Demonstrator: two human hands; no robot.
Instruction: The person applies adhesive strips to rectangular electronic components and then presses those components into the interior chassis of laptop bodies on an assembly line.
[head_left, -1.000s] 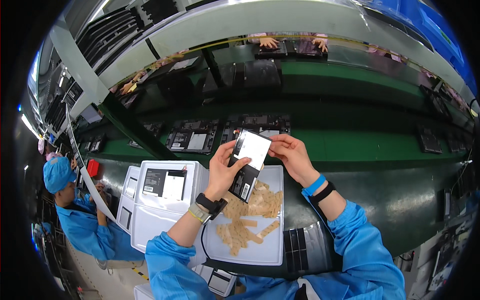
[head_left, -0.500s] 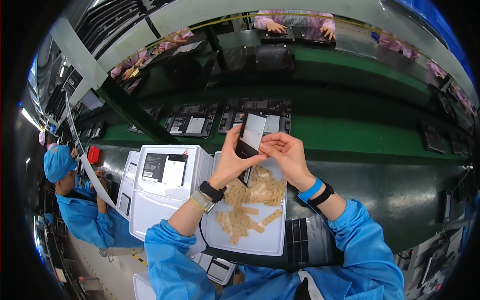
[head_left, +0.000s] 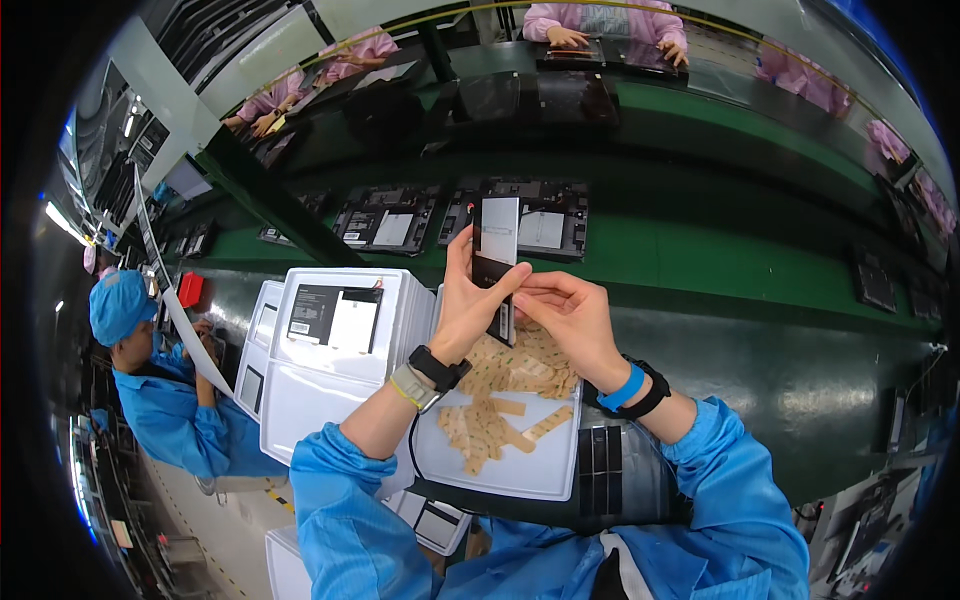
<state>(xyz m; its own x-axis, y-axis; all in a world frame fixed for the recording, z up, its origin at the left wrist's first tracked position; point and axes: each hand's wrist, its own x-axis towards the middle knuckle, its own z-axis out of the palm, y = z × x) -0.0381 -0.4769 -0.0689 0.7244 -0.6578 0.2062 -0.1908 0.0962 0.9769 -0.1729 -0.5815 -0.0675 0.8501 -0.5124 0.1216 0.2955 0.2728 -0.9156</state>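
Note:
My left hand (head_left: pixel 468 305) is closed around a flat battery pack (head_left: pixel 499 232), black with a white panel, held upright on its narrow end above a white tray (head_left: pixel 540 485). The thumb of that hand lies across the pack's face. At the pack's right edge, my right hand (head_left: pixel 570 318) has thumb and fingers pinched together; whatever sits between those fingertips is too small or hidden. Below both hands, tan paper backing strips (head_left: pixel 475 430) lie heaped in the tray.
Left of the tray, a stack of white plastic trays (head_left: pixel 335 420) carries another battery pack (head_left: pixel 330 318). Opened device housings (head_left: pixel 388 222) line the green bench (head_left: pixel 680 245) beyond. A slanted green post (head_left: pixel 270 205) rises at left. A co-worker in blue (head_left: pixel 190 410) sits there; others in pink work opposite.
The battery pack has turned from a slant to nearly upright, with its white face narrower to view. My right fingers stay pinched by its edge. The whole view has shifted slightly.

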